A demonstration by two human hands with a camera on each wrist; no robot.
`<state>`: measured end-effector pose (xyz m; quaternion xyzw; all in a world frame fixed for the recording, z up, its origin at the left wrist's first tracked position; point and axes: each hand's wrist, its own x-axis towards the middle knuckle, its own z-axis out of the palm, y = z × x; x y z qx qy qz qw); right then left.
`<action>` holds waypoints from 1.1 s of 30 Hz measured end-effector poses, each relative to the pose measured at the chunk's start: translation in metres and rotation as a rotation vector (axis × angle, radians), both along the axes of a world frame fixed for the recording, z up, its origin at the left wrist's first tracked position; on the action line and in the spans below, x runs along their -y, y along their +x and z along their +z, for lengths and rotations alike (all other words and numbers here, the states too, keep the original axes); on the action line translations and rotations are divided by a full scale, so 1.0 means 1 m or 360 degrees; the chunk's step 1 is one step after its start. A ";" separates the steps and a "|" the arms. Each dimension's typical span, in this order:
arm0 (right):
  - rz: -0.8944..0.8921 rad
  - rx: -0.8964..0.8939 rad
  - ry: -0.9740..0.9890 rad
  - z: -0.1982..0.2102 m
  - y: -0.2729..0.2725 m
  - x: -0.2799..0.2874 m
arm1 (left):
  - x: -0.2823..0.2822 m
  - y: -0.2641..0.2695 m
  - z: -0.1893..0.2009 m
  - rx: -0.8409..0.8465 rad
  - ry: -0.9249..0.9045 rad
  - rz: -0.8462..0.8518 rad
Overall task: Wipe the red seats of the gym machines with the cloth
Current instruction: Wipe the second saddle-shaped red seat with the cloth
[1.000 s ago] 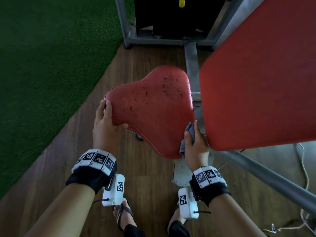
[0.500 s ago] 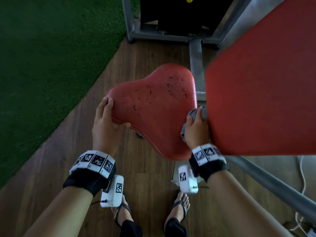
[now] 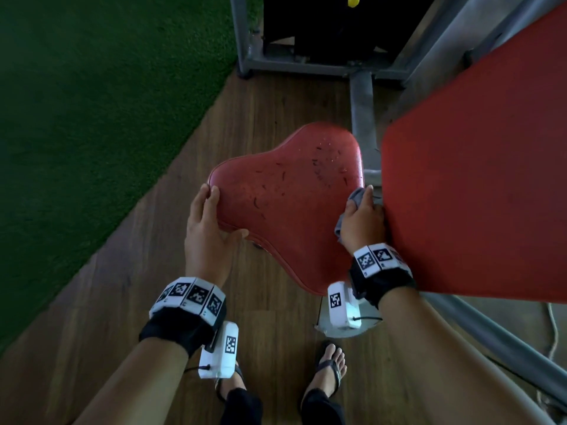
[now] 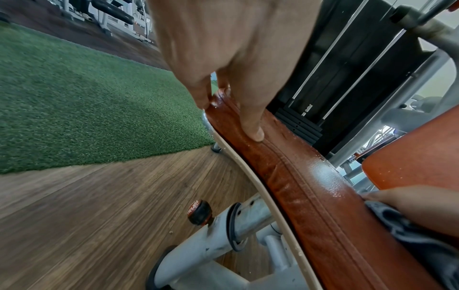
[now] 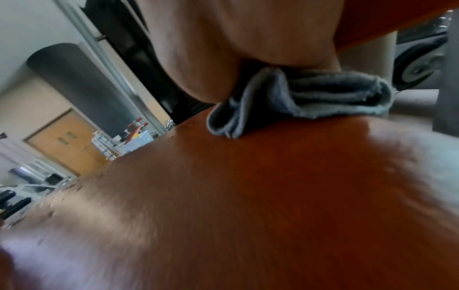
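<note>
A worn red seat [image 3: 291, 204] with small tears sits in the middle of the head view. My left hand [image 3: 208, 228] grips its left edge, fingers over the rim and thumb [image 3: 236, 234] on the near side; in the left wrist view a finger [image 4: 250, 125] presses on the seat's seam [image 4: 293, 168]. My right hand [image 3: 362, 219] holds a bunched grey cloth [image 3: 356, 196] against the seat's right edge, close under the red back pad [image 3: 478, 185]. In the right wrist view the cloth [image 5: 298, 100] lies folded between my palm and the red seat [image 5: 248, 206].
Grey steel frame bars [image 3: 362, 108] and a black weight stack [image 3: 325, 26] stand behind the seat. Green turf [image 3: 92, 102] covers the left, wood floor [image 3: 122, 302] lies below. A seat post with a red-capped knob [image 4: 200, 212] is underneath. My sandalled feet [image 3: 329, 366] stand near.
My right hand with the cloth has slid forward along the seat's right edge, from the near corner toward the back. The left hand has kept its grip on the left edge.
</note>
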<state>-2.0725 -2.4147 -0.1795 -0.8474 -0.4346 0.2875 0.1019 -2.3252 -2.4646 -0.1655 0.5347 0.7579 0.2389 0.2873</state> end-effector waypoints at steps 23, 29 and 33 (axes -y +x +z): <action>0.0594 0.0296 0.0150 -0.014 -0.009 0.006 | 0.002 -0.004 -0.009 0.0033 0.0068 0.0009; 0.0563 0.0313 0.0044 -0.014 -0.004 -0.033 | 0.000 -0.003 -0.007 0.0063 0.0082 0.0038; 0.0432 0.0239 0.0027 -0.012 -0.001 -0.073 | 0.000 -0.003 -0.006 0.0075 0.0053 0.0030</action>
